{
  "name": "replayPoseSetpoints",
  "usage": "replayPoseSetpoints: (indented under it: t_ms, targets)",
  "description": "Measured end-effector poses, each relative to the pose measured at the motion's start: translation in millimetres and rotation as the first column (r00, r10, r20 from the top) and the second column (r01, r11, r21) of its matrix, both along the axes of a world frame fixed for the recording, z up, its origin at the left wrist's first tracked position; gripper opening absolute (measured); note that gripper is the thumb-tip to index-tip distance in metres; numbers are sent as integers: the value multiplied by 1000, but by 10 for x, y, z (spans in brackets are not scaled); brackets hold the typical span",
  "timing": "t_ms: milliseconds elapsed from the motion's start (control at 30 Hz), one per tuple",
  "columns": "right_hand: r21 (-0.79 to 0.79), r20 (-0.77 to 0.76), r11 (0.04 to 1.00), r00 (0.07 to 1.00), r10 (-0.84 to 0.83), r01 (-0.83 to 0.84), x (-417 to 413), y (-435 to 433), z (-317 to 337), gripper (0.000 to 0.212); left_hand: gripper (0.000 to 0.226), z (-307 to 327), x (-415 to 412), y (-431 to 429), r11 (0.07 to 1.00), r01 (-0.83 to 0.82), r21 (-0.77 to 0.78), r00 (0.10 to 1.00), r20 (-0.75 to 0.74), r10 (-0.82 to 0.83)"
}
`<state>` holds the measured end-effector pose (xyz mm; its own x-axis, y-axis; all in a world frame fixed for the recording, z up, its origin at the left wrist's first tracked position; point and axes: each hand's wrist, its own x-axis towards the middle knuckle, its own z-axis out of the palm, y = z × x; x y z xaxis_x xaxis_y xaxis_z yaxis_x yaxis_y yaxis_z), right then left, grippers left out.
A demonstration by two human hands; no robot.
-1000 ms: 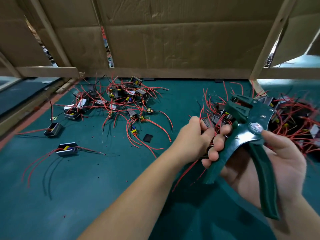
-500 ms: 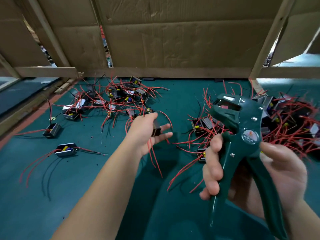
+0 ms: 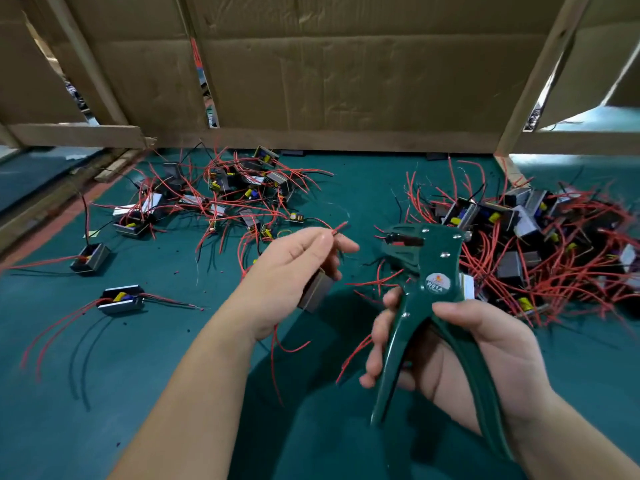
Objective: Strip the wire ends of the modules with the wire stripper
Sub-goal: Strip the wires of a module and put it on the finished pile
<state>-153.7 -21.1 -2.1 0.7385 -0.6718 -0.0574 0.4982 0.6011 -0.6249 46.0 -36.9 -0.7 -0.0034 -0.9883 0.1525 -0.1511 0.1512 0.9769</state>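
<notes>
My left hand [image 3: 294, 271] grasps a grey module [image 3: 316, 289] against its palm, and its thumb and forefinger pinch that module's red wire [image 3: 338, 227], whose end sticks out toward 2 o'clock. My right hand [image 3: 478, 351] is clenched round the spread handles of the green wire stripper [image 3: 427, 271]. The tool's head points to 11 o'clock, near the wire end but apart from it. More red wires dangle below the left hand toward 6 o'clock. On the green mat [image 3: 363, 188] one heap of modules [image 3: 239, 192] lies at 11 o'clock and a denser heap [image 3: 526, 244] at 3 o'clock. A lone module [image 3: 121, 300] and a second lone module [image 3: 90, 257] sit at 9 o'clock. A cardboard wall [image 3: 346, 81] stands at 12.
</notes>
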Motion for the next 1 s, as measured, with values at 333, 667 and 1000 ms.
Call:
replayPoseSetpoints:
  t_ms: [333,667,1000]
  targets:
    - [-194,-86,962,974,-210,190,-2,-21,19,75,18,1,-102,65,985,173,6,982,73,-173]
    - [-197,-121,945,950,-286,259,-24,-37,13,80,16,-8,-124,73,978,146,146,983,-135,-127]
    - [-60,146,989,979,140,-133,-108,-94,101,56,12,49,-98,57,1000,-6,-20,964,-266,1]
